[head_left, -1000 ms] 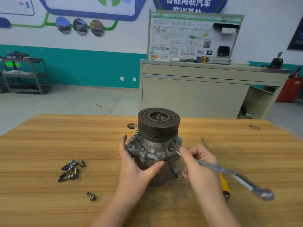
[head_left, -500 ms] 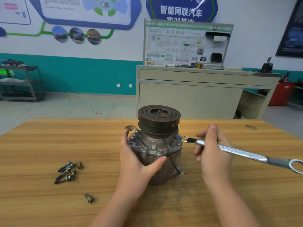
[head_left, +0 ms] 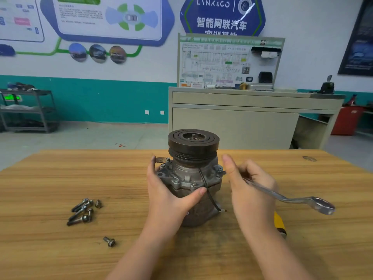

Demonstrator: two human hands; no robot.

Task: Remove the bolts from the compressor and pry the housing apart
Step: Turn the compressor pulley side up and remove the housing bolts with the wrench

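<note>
A: Start at the fingers. What are they doing?

B: The left hand wraps the compressor, fingers behind the body and thumb across its front, bracing it upright. The right hand has its fingers curled round the shank of a wrench, index finger stretched up toward the compressor's flange.

A: Where does the wrench sit?

B: Its near end reaches the bolt on the right side of the flange; the hand hides whether the ring is fully seated. The far ring end hangs out to the right of the compressor.

A: And the compressor itself?

B: It stands on end on the wooden desk, pulley on top. Several flange bolts are in place, so I judge the bolt removal only partly done.

A: What makes this step go well?

B: Seat the ring squarely over the bolt head before pulling, likely sliding the grip farther out along the shank for leverage, while the left hand presses down so the body does not twist or tip. A half-seated ring could slip and round the head.

A: Anything else near it?

B: A cluster of loose bolts lies well left of the compressor, one more bolt nearer the front edge, and a yellow-handled tool lies just right of it, partly under the right forearm.
</note>
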